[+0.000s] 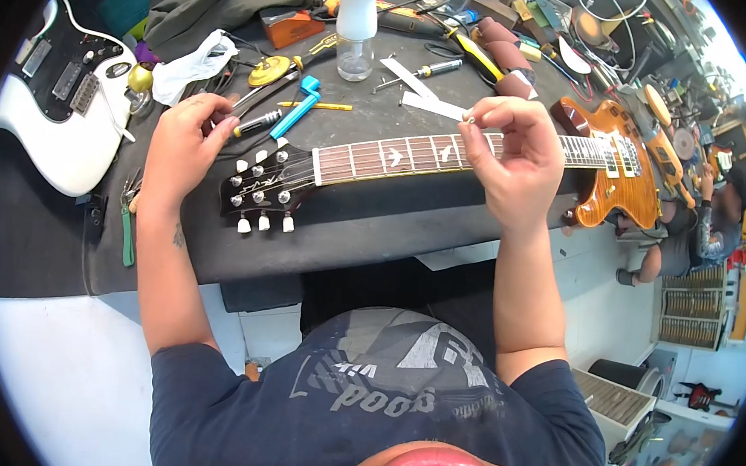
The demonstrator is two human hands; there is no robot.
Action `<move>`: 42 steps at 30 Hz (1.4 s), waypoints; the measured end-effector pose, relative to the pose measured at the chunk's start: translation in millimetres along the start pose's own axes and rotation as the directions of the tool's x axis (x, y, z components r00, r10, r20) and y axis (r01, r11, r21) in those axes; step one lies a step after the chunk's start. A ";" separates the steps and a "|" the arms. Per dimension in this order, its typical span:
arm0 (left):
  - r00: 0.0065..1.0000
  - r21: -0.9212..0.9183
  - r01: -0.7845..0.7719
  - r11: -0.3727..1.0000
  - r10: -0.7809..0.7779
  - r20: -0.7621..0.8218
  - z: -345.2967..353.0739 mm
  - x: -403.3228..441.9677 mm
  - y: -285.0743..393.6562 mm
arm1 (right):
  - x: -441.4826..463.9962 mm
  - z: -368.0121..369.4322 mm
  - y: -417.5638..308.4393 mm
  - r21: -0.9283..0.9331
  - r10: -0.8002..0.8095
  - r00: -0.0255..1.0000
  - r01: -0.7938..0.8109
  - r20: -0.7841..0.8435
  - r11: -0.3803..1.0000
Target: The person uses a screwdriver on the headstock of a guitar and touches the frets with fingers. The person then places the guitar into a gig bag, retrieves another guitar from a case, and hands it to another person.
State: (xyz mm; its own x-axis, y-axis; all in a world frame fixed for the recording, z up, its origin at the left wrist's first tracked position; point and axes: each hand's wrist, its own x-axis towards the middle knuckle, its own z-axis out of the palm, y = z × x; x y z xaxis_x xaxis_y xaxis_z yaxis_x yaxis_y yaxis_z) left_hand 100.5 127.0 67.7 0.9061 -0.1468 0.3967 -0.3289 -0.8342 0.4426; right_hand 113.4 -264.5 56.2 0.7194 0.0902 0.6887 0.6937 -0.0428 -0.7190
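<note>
An electric guitar with an amber flamed body (613, 154) lies across the bench, its rosewood fretboard (365, 160) running left to a black headstock (260, 188) with white tuner buttons. My right hand (518, 161) is raised over the neck, thumb and forefinger pinching a tiny metallic piece (470, 119) too small to name. Left of the headstock, my left hand (193, 136) has its fingers closed at the end of a black-and-yellow screwdriver (258, 124). A blue plastic tool (297, 113) and a yellow pencil (329, 106) lie close by.
A white guitar (48, 93) lies at the left. Behind the neck are white strips (436, 106), a bottle with a white top (355, 18), another screwdriver (439, 68) and a brass-coloured disc (273, 71). Clutter fills the back. Another person (711, 224) is at the far right.
</note>
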 end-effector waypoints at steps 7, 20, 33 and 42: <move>1.000 0.001 -0.003 1.000 0.003 -0.008 -0.7 0.8 -0.7 | -6.0 4.0 -6.4 0.044 -0.127 0.992 0.127 -0.020 0.991; 0.863 -0.147 0.394 0.907 -0.420 -0.282 -75.4 -77.8 -16.0 | -56.8 5.4 -1.8 -0.017 -0.067 0.992 0.069 0.104 0.997; 0.791 0.311 0.609 0.729 -0.587 -0.174 -66.5 -112.3 -9.7 | -83.2 11.0 10.1 -0.037 0.112 0.975 -0.106 0.194 0.994; 0.812 0.324 0.572 0.754 -0.575 -0.099 -57.5 -83.6 -3.8 | -81.8 7.8 3.6 -0.050 0.126 0.968 -0.118 0.218 0.992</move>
State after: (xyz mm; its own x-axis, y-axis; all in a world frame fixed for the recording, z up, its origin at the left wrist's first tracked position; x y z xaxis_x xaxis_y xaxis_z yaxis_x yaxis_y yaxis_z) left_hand 10.7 172.9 79.1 0.8990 0.4125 0.1473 0.3567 -0.8847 0.3001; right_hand 56.8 -264.2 -3.4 0.7758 0.2991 0.5556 0.6050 -0.1025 -0.7896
